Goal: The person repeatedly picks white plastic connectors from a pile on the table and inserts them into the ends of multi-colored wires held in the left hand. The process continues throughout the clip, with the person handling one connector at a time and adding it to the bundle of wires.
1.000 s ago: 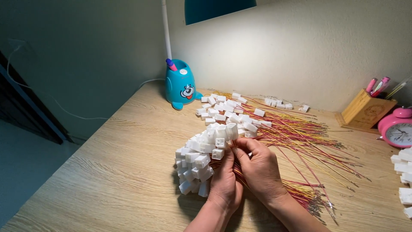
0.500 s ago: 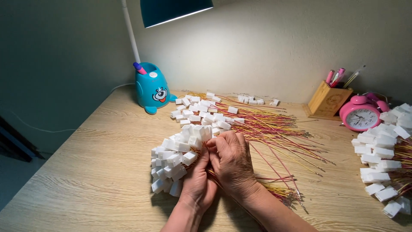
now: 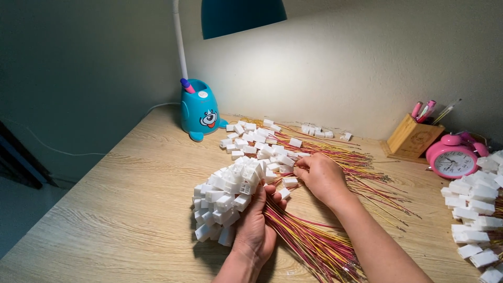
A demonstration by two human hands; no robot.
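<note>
Change: half a second ago both hands sat pressed together on the bundle; now the right hand (image 3: 320, 177) has moved away toward the loose pile, so the bundle rests with the left hand (image 3: 257, 226) alone; judged from this, one piece has been added and another is being sought.
Left hand: closed around the bunched red and yellow wires (image 3: 309, 242) just below the cluster of white connectors (image 3: 226, 200); it holds the whole bundle above the bench (image 3: 120, 209).
Right hand: fingers curled and pinched at the edge of the loose white connectors (image 3: 262, 144) spread beyond the bundle; whether a piece is already gripped cannot be told.
Bundle: near the middle of the bench, connector heads to the left, wire tails running toward the lower right.
Surroundings: blue cartoon pen pot (image 3: 201, 111) under a lamp shade (image 3: 242, 17); wooden pen holder (image 3: 414, 139) and pink alarm clock (image 3: 454, 158) at the right; another heap of white connectors (image 3: 476, 209) at the right edge.
Hidden: the right fingertips are turned away; the right heap and the wire ends are cut off by the frame.
</note>
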